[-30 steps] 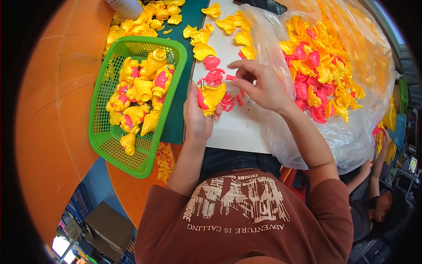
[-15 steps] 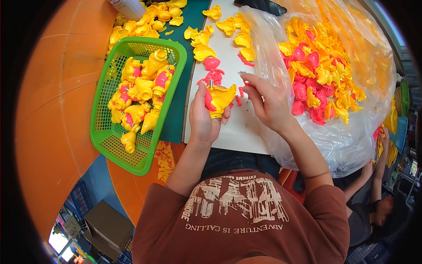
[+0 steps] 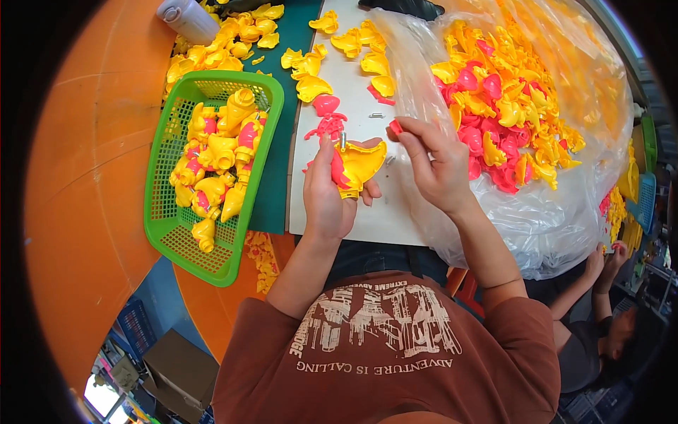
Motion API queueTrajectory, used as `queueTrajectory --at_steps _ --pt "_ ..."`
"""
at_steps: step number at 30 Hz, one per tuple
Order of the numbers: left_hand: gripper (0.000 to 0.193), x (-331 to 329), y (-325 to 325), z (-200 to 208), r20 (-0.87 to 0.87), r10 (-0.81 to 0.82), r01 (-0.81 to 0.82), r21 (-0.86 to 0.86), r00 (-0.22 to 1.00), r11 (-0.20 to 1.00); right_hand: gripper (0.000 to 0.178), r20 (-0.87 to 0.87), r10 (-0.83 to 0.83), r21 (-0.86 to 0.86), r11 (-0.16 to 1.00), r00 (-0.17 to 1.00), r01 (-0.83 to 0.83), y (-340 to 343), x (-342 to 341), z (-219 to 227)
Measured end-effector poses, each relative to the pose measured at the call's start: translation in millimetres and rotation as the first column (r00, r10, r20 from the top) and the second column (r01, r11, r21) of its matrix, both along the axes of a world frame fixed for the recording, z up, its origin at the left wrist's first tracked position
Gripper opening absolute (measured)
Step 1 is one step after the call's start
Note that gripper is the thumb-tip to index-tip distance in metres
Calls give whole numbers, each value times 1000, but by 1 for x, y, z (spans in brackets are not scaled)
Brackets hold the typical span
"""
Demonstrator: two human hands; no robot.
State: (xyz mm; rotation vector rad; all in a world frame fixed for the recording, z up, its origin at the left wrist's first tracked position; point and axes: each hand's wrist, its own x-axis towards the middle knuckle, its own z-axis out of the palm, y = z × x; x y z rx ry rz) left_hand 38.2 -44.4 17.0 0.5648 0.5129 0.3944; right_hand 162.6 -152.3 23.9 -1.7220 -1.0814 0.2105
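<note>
My left hand (image 3: 326, 201) is closed around a hollow yellow plastic shell half (image 3: 364, 164) with a pink part along its left side. A small metal pin (image 3: 343, 141) stands up from the top of that shell. To its right, my right hand (image 3: 439, 166) pinches a small pink plastic piece (image 3: 395, 127) between thumb and fingertips, apart from the shell. Small metal pins (image 3: 377, 115) lie on the white board (image 3: 367, 225) beyond my hands. Loose pink parts (image 3: 326, 126) and yellow shell halves (image 3: 311, 87) lie farther back on the board.
On the left a green basket (image 3: 270, 159) holds several yellow-and-pink assembled pieces (image 3: 221, 150). A large clear plastic bag (image 3: 522, 226) on the right is heaped with yellow and pink parts (image 3: 494, 145). A pale bottle (image 3: 188, 20) stands far left. Another person's hands (image 3: 606, 265) work at far right.
My right hand has taken hold of the small pink piece and lifted it off the board. My left hand still holds the shell. The whole view has shifted slightly.
</note>
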Motion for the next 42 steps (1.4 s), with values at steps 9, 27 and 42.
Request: queueTrajectory --at_steps 9,27,42 --pt "44 1 -8 5 -104 54 -37 161 993 986 30 577 139 62 975 805 -213 7 0 9" --pt "49 -2 -9 -3 -186 87 -26 306 979 952 17 -450 222 39 973 865 -229 11 -5 -10" --pt "48 -9 22 -37 -153 183 -198 -88 971 976 34 481 134 -682 678 867 274 121 74 -17"
